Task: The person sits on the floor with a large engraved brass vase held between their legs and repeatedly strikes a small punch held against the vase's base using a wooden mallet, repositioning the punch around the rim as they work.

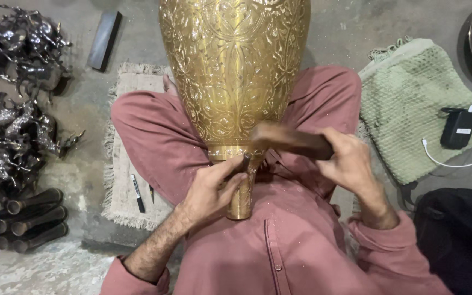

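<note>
Between the knees, a tall engraved brass vase (235, 71) lies tilted across the lap. Left hand (211, 191) pinches a small chisel (245, 162) against its narrow neck; right hand (350, 164) closes round a wooden mallet (290, 141) just above those fingers. Looks heavy, rigid, slick; the neck seems the surest grip.

One engraved brass vase (235, 71), one wooden mallet (290, 141), two hands — left hand (211, 191), right hand (350, 164) — one marker (137, 193) at eight o'clock, one black charger (458, 128) at three o'clock
</note>
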`<control>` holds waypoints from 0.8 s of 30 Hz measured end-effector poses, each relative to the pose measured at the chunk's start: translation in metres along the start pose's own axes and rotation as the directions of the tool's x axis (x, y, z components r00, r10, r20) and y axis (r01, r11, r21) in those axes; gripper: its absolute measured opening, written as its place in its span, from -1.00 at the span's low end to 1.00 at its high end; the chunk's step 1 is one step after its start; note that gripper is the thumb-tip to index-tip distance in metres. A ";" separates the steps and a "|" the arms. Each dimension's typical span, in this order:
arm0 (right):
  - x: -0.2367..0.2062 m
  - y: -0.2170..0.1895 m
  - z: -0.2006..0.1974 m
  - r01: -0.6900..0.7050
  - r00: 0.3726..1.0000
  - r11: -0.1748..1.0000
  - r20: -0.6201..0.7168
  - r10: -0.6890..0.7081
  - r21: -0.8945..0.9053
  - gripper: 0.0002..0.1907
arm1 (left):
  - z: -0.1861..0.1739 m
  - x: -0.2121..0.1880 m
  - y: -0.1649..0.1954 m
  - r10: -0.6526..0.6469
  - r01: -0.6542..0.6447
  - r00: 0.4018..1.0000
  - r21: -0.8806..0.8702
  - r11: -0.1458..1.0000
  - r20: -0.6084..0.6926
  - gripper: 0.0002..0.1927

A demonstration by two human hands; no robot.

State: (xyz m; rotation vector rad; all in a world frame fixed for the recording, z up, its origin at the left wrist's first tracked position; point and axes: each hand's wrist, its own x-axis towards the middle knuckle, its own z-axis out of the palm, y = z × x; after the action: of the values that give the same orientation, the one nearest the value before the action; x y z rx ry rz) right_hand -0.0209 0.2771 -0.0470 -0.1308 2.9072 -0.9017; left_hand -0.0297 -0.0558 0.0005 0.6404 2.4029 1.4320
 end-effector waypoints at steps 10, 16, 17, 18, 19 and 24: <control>0.032 -0.051 -0.062 0.319 0.947 0.930 -0.034 -0.318 0.182 -0.68 | 0.000 0.000 -0.004 0.008 -0.008 0.999 0.011 1.000 0.032 -0.59; 0.037 -0.050 -0.062 0.324 0.944 0.914 -0.024 -0.328 0.243 -0.64 | -0.004 0.004 0.000 0.081 -0.080 0.996 -0.023 0.997 0.031 -0.57; 0.036 -0.049 -0.061 0.303 0.950 0.903 -0.019 -0.313 0.303 -0.58 | -0.004 0.005 0.000 0.072 -0.072 0.996 -0.013 0.997 0.044 -0.55; 0.035 -0.048 -0.061 0.310 0.949 0.927 -0.005 -0.316 0.211 -0.64 | -0.005 0.006 0.001 0.068 -0.068 0.996 0.000 0.998 0.057 -0.53; 0.035 -0.048 -0.060 0.313 0.949 0.943 0.005 -0.315 0.114 -0.69 | -0.006 0.006 0.001 0.079 -0.079 0.996 -0.008 0.997 0.052 -0.53; 0.033 -0.045 -0.056 0.224 0.965 0.949 0.083 -0.247 0.221 -0.66 | -0.007 0.004 -0.001 0.036 -0.041 0.996 0.050 0.998 0.087 -0.54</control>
State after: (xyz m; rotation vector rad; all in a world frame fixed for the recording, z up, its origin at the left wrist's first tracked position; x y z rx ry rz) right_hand -0.0579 0.2673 0.0223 -0.5040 2.7125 -1.1905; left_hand -0.0367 -0.0596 0.0028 0.7489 2.3794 1.3328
